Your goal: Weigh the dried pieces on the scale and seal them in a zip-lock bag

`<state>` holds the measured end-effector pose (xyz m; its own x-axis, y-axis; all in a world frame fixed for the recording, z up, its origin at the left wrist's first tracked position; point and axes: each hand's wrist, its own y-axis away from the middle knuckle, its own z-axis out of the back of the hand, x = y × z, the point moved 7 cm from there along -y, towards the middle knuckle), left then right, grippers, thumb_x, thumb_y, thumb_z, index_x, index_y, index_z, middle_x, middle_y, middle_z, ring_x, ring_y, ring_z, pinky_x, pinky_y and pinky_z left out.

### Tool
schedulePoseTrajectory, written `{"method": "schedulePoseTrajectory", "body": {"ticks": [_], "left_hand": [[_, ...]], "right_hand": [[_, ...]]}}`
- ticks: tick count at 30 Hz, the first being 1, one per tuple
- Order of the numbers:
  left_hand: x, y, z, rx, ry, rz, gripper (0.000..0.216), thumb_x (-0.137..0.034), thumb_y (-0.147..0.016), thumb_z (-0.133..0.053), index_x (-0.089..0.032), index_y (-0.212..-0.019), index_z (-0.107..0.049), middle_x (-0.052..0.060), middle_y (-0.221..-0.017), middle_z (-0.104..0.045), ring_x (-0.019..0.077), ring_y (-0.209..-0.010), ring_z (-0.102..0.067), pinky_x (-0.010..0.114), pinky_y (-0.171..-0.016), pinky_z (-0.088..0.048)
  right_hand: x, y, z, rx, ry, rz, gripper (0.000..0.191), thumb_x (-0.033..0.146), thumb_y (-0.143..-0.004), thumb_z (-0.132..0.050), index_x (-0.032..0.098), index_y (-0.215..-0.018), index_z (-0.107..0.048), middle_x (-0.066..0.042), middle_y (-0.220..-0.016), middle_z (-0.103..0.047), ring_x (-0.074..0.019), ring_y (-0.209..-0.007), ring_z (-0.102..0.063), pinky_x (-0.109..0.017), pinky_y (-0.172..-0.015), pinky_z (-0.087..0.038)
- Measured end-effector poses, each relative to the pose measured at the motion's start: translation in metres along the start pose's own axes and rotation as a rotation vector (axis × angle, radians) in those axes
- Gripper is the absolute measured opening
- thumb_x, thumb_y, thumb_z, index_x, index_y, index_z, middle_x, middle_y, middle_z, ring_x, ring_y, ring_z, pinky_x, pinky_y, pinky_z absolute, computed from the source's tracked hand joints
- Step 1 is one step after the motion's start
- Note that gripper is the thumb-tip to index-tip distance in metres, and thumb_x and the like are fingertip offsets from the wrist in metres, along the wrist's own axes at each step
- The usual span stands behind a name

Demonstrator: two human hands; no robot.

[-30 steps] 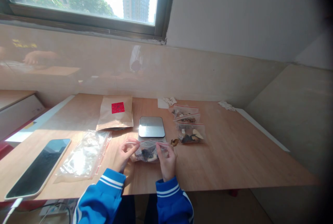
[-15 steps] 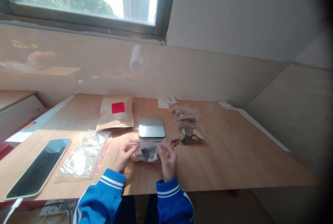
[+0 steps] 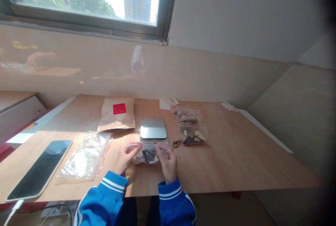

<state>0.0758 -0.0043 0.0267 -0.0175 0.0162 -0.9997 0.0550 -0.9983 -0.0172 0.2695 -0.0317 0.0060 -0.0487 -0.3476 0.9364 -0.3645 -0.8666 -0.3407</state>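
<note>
My left hand (image 3: 127, 155) and my right hand (image 3: 167, 163) pinch the top edge of a clear zip bag (image 3: 148, 156), one at each end. The bag holds dark and pale dried pieces and hangs just in front of a flat steel kitchen scale (image 3: 153, 128). Beyond my right hand, a loose brown dried piece (image 3: 176, 144) lies on the table. Farther right are filled zip bags of similar pieces, the nearest (image 3: 193, 135) in front of another (image 3: 188, 114).
On the wooden table (image 3: 231, 149) lie a kraft paper envelope with a red label (image 3: 117, 114), an unfilled clear zip bag (image 3: 85, 158) and a black smartphone (image 3: 39, 170) with a white cable. Crumpled paper scraps (image 3: 172, 103) sit by the tiled wall at the back.
My right hand has shifted slightly left, and the bag sags a little lower between my hands. The other objects on the table have not moved.
</note>
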Motion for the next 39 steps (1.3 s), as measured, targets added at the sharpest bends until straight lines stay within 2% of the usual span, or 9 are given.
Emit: {"method": "schedulePoseTrajectory", "body": {"ticks": [7,13,16,20,27,29,35,39], "left_hand": [[-0.005,0.001,-0.003,0.038,0.021,0.000,0.029,-0.043,-0.062,-0.077,-0.016,-0.073,-0.072,0.006,-0.082,-0.070,0.0218,-0.086,-0.066,0.032,-0.084,-0.053],[-0.005,0.002,-0.002,0.019,0.015,0.008,0.030,-0.042,-0.061,-0.077,-0.016,-0.074,-0.072,0.007,-0.083,-0.070,0.0229,-0.088,-0.065,0.033,-0.085,-0.053],[-0.005,0.002,-0.004,0.057,0.004,0.034,0.028,-0.042,-0.062,-0.077,-0.017,-0.074,-0.073,0.007,-0.088,-0.072,0.0247,-0.092,-0.066,0.034,-0.088,-0.053],[-0.008,0.006,-0.013,0.183,0.027,0.040,0.027,-0.039,-0.066,-0.074,-0.020,-0.084,-0.076,0.006,-0.095,-0.073,0.0282,-0.097,-0.066,0.036,-0.089,-0.053],[-0.010,0.008,-0.015,0.229,-0.022,0.025,0.033,-0.041,-0.068,-0.073,-0.017,-0.090,-0.074,0.007,-0.093,-0.073,0.0267,-0.092,-0.067,0.033,-0.083,-0.055],[-0.010,0.007,-0.014,0.219,-0.038,0.021,0.033,-0.043,-0.067,-0.073,-0.017,-0.088,-0.073,0.006,-0.089,-0.072,0.0244,-0.089,-0.067,0.032,-0.082,-0.055],[-0.006,0.004,-0.004,0.042,-0.044,-0.071,0.034,-0.048,-0.064,-0.075,-0.016,-0.074,-0.071,0.006,-0.081,-0.068,0.0210,-0.085,-0.065,0.031,-0.081,-0.054],[-0.001,0.003,-0.002,0.032,-0.030,-0.053,0.035,-0.049,-0.063,-0.076,-0.017,-0.076,-0.071,0.007,-0.083,-0.069,0.0215,-0.087,-0.065,0.032,-0.085,-0.052]], "right_hand": [[0.006,0.001,0.003,-0.031,0.046,0.059,0.016,0.032,-0.082,-0.066,0.017,-0.080,-0.071,-0.006,-0.088,-0.066,-0.0198,-0.089,-0.062,-0.036,-0.084,-0.050],[0.006,0.002,0.005,-0.047,0.032,0.026,0.019,0.035,-0.081,-0.068,0.017,-0.080,-0.072,-0.006,-0.088,-0.068,-0.0206,-0.088,-0.063,-0.036,-0.084,-0.051],[0.001,0.002,0.001,0.009,-0.056,-0.063,0.025,0.039,-0.082,-0.066,0.017,-0.089,-0.072,-0.008,-0.097,-0.071,-0.0234,-0.096,-0.065,-0.041,-0.092,-0.050],[-0.003,0.005,-0.010,0.134,-0.183,-0.168,0.032,0.042,-0.081,-0.067,0.018,-0.102,-0.071,-0.010,-0.108,-0.071,-0.0262,-0.104,-0.065,-0.045,-0.097,-0.049],[-0.003,0.005,-0.012,0.162,-0.194,-0.170,0.033,0.041,-0.078,-0.071,0.018,-0.101,-0.072,-0.010,-0.108,-0.071,-0.0268,-0.103,-0.066,-0.045,-0.096,-0.049],[-0.006,0.005,-0.009,0.133,-0.165,-0.169,0.031,0.041,-0.078,-0.071,0.017,-0.097,-0.073,-0.010,-0.103,-0.072,-0.0263,-0.100,-0.066,-0.044,-0.094,-0.050],[-0.016,0.005,0.000,0.015,-0.107,-0.200,0.031,0.044,-0.076,-0.072,0.015,-0.088,-0.074,-0.009,-0.089,-0.074,-0.0250,-0.089,-0.068,-0.041,-0.085,-0.054],[-0.010,0.004,0.001,-0.001,-0.074,-0.166,0.029,0.044,-0.075,-0.073,0.016,-0.083,-0.075,-0.008,-0.086,-0.073,-0.0232,-0.086,-0.067,-0.038,-0.082,-0.055]]}}
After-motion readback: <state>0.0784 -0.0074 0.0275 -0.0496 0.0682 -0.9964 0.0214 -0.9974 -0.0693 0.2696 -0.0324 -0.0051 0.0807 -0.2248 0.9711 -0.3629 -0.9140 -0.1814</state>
